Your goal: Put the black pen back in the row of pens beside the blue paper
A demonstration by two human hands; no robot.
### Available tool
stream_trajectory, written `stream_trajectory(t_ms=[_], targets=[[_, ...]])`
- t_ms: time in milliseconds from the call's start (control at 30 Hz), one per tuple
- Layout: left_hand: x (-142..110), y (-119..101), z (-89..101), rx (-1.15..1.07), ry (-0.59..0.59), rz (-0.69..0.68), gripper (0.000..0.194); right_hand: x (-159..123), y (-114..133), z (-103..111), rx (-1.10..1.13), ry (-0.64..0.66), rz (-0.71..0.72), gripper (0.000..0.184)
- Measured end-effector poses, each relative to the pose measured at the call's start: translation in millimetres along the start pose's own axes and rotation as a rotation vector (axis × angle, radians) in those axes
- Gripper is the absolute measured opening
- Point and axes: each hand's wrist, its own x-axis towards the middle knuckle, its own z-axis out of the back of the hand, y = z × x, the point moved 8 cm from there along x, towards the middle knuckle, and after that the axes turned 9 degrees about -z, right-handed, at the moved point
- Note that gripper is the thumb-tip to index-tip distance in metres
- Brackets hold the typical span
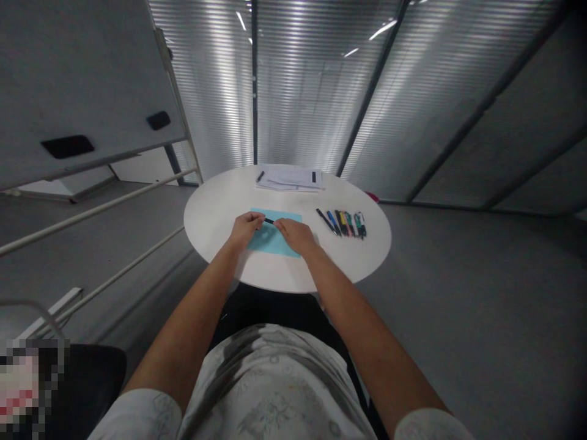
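Over a light blue sheet [276,245] on the round white table [215,201], my two hands grip a dark pen [269,221] from its two ends. My left hand [246,228] is closed on the left end with fingertips pinched. The fingers of my right hand [296,234] close round the right end. Only the pen's middle shows between the hands; its ends are hidden by fingers. To the right of the sheet lies a row of several pens and markers [343,223] in black, blue, yellow, red and green.
A stack of white papers [290,179] with small dark items on it lies at the table's far edge. On the left stand a whiteboard frame [137,192] and a black chair [96,385]. Glass panels with blinds [298,91] rise behind the table.
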Motion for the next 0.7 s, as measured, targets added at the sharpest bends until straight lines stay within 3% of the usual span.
stream_trajectory(t_ms=[167, 400, 533, 700], targets=[[-2, -5, -3.9, -0.072, 0.015, 0.011, 0.022, 1, -3, -1, 0.022, 0.002, -0.059, 0.049], [0, -3, -1.7, -0.042, 0.024, -0.029, 0.021, 0, 3, 3, 0.019, -0.013, -0.013, 0.04], [-1, 1, -1.4, -0.126, 0.007, 0.007, 0.034, 1, 2, 3, 0.025, -0.039, -0.004, 0.041], [0, 6, -2.9, -0.208, 0.026, 0.053, 0.034, 2, -2, -3, 0.112, -0.044, -0.009, 0.04]])
